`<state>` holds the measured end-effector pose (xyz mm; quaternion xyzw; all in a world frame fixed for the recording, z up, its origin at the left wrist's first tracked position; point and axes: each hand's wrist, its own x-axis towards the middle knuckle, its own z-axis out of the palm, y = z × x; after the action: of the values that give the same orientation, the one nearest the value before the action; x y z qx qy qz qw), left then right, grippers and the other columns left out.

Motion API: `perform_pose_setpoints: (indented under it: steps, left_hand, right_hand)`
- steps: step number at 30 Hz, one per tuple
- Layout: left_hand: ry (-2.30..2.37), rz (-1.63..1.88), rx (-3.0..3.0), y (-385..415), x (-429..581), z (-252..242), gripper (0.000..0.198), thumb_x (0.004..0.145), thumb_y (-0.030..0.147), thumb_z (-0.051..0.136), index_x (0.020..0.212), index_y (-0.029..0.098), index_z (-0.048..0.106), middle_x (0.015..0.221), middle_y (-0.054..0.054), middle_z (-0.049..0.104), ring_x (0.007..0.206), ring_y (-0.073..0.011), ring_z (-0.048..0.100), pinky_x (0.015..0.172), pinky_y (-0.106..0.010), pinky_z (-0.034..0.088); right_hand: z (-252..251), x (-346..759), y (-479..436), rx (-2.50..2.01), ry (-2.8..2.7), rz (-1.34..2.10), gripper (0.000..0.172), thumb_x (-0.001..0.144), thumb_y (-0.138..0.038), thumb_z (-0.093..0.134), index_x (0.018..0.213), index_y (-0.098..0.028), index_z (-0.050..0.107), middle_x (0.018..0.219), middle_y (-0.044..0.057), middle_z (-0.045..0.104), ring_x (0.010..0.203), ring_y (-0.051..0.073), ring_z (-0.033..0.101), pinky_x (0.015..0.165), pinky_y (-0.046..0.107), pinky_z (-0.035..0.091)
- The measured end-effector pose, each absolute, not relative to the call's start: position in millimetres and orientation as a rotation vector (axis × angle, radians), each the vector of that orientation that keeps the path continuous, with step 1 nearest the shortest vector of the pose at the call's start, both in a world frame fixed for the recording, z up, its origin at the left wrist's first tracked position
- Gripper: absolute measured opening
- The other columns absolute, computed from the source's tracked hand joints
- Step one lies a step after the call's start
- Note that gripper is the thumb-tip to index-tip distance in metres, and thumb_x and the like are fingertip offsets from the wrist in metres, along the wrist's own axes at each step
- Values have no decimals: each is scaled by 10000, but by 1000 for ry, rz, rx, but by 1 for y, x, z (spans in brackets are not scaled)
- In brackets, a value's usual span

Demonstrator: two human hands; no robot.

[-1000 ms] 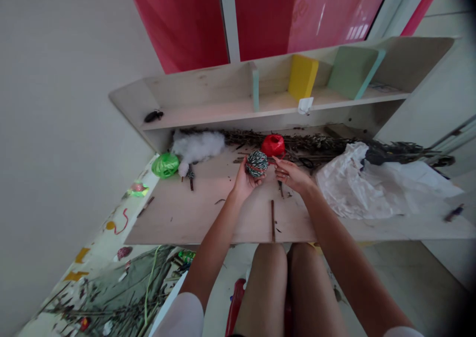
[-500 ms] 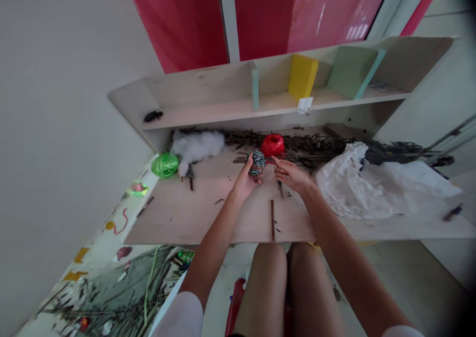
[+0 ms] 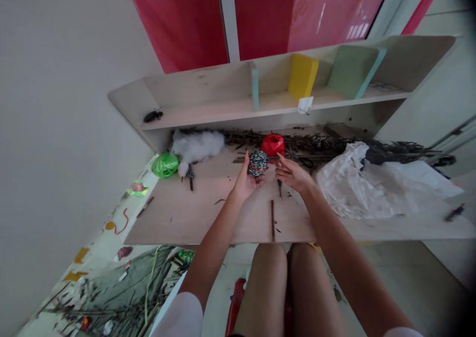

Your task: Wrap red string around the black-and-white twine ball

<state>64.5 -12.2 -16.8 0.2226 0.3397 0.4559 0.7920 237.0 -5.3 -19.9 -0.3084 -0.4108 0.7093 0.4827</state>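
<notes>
You are cradling a ball of dark-and-white striped twine [image 3: 257,163] in your left grip [image 3: 245,179], which is curled narrowly around the ball's underside and left side, with the fingers rising up against it. Your right grip [image 3: 293,174] is open, its fingers loosely spread, and it is hovering just beside the ball without touching it. A thin dark twig [image 3: 279,189] is showing just below those fingers. Both grips are working over a pale wooden table [image 3: 193,218], with a longer thin stick [image 3: 272,221] lying on it nearer your knees. Just beyond the twine, a red raffia ball [image 3: 272,145] is sitting against a long heap of dried twigs [image 3: 305,144] that runs along the back of the table. Farther left, a fluffy white wad of cotton wool [image 3: 197,146] and a green raffia ball [image 3: 165,165] are lying near the table's edge. To the right, a crumpled white plastic sheet [image 3: 372,183] is spreading across the table. Behind all this, a low shelf [image 3: 208,109] is carrying a yellow block [image 3: 303,76], a green block [image 3: 351,71], and a small black object [image 3: 153,115].
</notes>
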Motion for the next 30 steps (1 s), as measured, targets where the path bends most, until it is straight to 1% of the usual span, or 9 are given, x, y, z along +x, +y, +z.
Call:
perform_pose_setpoints:
  steps: [2,4,7,12,17,20,23,26,30]
  left_hand:
    - [711,967,443,-12,64,-15,673,824,658,413,1176,117,602,842,-105,703,545,-122,616,534,-230,509]
    - [695,985,410,-12,63,-13,640,841,624,424,1217,130,576,861,-104,703,598,-129,642,560,-219,532]
    - [674,1007,378,-12,62,-10,582,868,568,430,1271,161,532,851,-92,700,634,-136,659,557,-204,545]
    - [633,990,331,-12,62,-5,559,906,533,371,1237,119,547,846,-107,697,662,-140,664,560,-198,558]
    - [605,997,348,-12,62,-7,569,907,537,363,1268,129,527,920,-116,696,718,-152,672,589,-210,564]
    - [628,1031,385,-13,63,-12,546,868,525,470,1289,180,514,987,-108,688,749,-155,676,609,-209,563]
    - [695,1068,413,-14,64,-16,466,859,375,568,1292,218,504,991,-80,689,725,-125,671,610,-177,547]
    - [743,1054,445,-15,65,-18,443,862,252,571,1297,220,495,931,-61,695,683,-110,667,597,-165,533]
    - [754,1027,481,-15,65,-18,490,870,322,543,1347,294,437,890,-43,698,644,-133,674,590,-215,538]
  right_hand:
    - [-22,238,-4,-730,-984,1740,402,624,-504,772,664,-218,492,534,-84,151,454,64,121,435,237,142]
    - [-23,238,-3,-711,-958,1758,379,622,-475,782,686,-216,514,532,-87,162,453,60,122,438,235,142]
    - [-24,239,-2,-707,-927,1768,373,601,-456,800,720,-218,538,526,-93,165,455,58,111,434,229,136]
    - [-23,237,-3,-748,-938,1747,376,611,-476,788,732,-221,539,538,-91,187,450,54,131,421,221,156]
    - [-21,236,-4,-729,-941,1741,374,599,-462,796,733,-223,542,538,-92,190,446,52,129,411,218,146]
    - [-20,236,-5,-741,-941,1734,384,593,-459,798,711,-217,525,547,-89,221,448,48,141,417,222,146]
    - [-19,235,-6,-743,-937,1743,389,598,-464,793,697,-212,514,544,-89,234,452,48,143,423,226,144]
    - [-18,235,-6,-748,-949,1738,383,602,-465,793,711,-219,520,534,-93,207,447,50,134,420,224,142]
    - [-18,235,-6,-748,-951,1745,379,589,-457,801,725,-220,538,541,-92,209,452,51,131,420,221,148]
